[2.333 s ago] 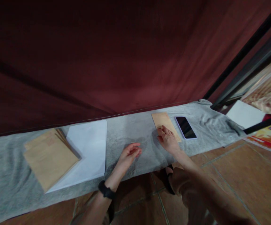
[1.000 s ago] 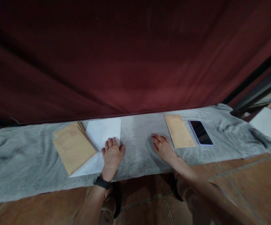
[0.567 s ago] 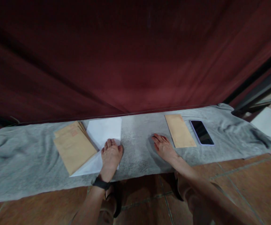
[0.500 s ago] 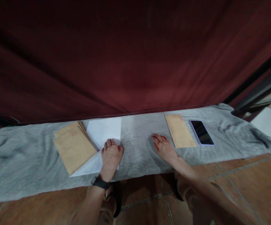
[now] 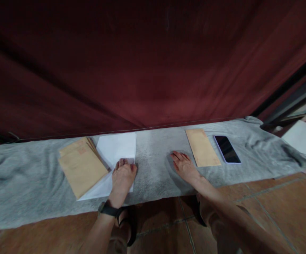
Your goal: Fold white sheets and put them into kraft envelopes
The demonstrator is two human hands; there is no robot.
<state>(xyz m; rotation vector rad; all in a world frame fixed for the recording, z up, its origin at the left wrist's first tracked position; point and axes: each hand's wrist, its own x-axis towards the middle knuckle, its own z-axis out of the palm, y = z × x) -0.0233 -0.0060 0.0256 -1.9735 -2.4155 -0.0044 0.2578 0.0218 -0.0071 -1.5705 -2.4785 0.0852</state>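
Note:
My left hand [image 5: 123,175] lies palm down on the sheets of white paper [image 5: 117,143], its thumb at their right edge. The fingers are slightly bent and nothing shows gripped in them. Partly covering the paper's left side is a fanned pile of brown envelopes [image 5: 82,169]. My right hand [image 5: 184,167] rests on the grey cloth [image 5: 153,151] with fingers loosely apart, holding nothing. Just to its right, a single brown envelope [image 5: 202,148] lies flat.
A phone [image 5: 226,150] in a light purple case lies right of the single envelope. The cloth covers a long, narrow surface against a dark red curtain [image 5: 147,77]. White paper [image 5: 305,139] stands out at the far right. Below is a tiled floor [image 5: 280,201].
My left hand has shifted slightly left and down over the white paper, its thumb closer to the paper's right edge. My right hand stays in place.

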